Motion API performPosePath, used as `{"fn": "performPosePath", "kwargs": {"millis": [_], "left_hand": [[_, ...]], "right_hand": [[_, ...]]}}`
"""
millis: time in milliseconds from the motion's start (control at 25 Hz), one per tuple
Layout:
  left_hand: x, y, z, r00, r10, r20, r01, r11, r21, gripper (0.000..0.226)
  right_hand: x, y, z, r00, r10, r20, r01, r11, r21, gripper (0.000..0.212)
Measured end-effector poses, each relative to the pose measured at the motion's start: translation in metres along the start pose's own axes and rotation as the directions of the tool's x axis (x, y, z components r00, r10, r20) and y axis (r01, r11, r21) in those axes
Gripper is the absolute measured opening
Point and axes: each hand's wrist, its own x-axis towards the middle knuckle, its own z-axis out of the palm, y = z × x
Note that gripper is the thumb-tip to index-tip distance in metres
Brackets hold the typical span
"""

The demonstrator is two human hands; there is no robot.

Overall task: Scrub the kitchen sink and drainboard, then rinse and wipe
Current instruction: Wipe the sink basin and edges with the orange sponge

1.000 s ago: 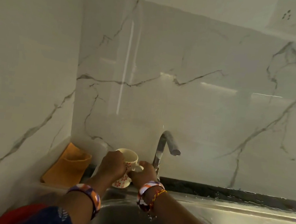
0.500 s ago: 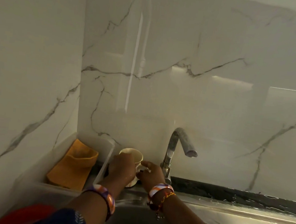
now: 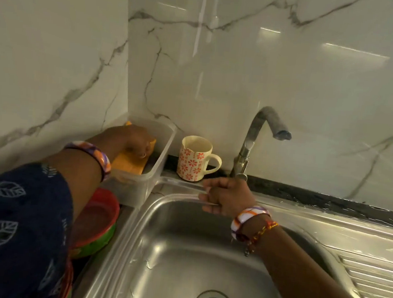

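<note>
- Stacked red and green bowls (image 3: 96,225) sit on the counter (image 3: 125,216) at the far left, partly under a dark blue leaf-print sleeve (image 3: 12,226).
- The left hand (image 3: 135,140) reaches into a clear plastic tub (image 3: 158,159) in the corner, fingers curled down onto an orange cloth (image 3: 128,163).
- A floral mug (image 3: 193,159) stands upright between tub and tap (image 3: 254,140).
- The right hand (image 3: 226,197) rests on the back rim of the steel sink (image 3: 179,256), fingers bent over the edge.
- The ribbed drainboard (image 3: 375,281) lies rightmost.
</note>
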Motion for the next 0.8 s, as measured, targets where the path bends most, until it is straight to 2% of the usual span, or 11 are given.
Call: {"fn": "performPosePath", "kwargs": {"millis": [80, 160, 240, 320, 400, 480, 640, 720, 800], "left_hand": [[0.007, -0.007, 0.017, 0.999, -0.033, 0.027, 0.032, 0.999, 0.03, 0.036], [0.009, -0.01, 0.023, 0.987, -0.116, -0.111, 0.107, 0.991, -0.08, 0.032], [0.004, -0.011, 0.013, 0.912, -0.282, -0.298, 0.184, 0.93, -0.317, 0.028], [-0.006, -0.011, -0.008, 0.806, -0.395, -0.44, 0.166, 0.866, -0.471, 0.027], [-0.025, -0.01, -0.034, 0.741, -0.381, -0.553, 0.056, 0.856, -0.514, 0.026], [-0.053, -0.002, -0.06, 0.686, -0.306, -0.66, -0.099, 0.859, -0.502, 0.024], [-0.118, 0.027, -0.109, 0.581, -0.194, -0.79, -0.345, 0.821, -0.455, 0.032], [-0.148, 0.047, -0.126, 0.571, -0.131, -0.811, -0.471, 0.756, -0.454, 0.037], [-0.176, 0.072, -0.132, 0.617, -0.057, -0.785, -0.591, 0.625, -0.51, 0.04]], "right_hand": [[-0.004, 0.006, 0.004, 0.999, 0.039, 0.026, -0.038, 0.999, -0.027, 0.02], [-0.009, 0.011, 0.007, 0.995, 0.067, 0.069, -0.064, 0.997, -0.046, 0.02], [-0.013, 0.01, 0.009, 0.991, 0.079, 0.106, -0.072, 0.995, -0.066, 0.018], [-0.018, 0.001, 0.012, 0.989, 0.054, 0.138, -0.045, 0.996, -0.072, 0.017], [-0.029, -0.014, 0.015, 0.985, -0.033, 0.168, 0.038, 0.999, -0.027, 0.013], [-0.043, -0.032, 0.017, 0.973, -0.17, 0.155, 0.164, 0.985, 0.047, 0.015], [-0.066, -0.065, 0.017, 0.916, -0.401, 0.014, 0.401, 0.916, -0.022, 0.076], [-0.076, -0.078, 0.013, 0.915, -0.403, -0.033, 0.404, 0.915, 0.012, 0.096], [-0.093, -0.081, 0.003, 0.947, -0.315, 0.058, 0.294, 0.927, 0.235, 0.111]]}}
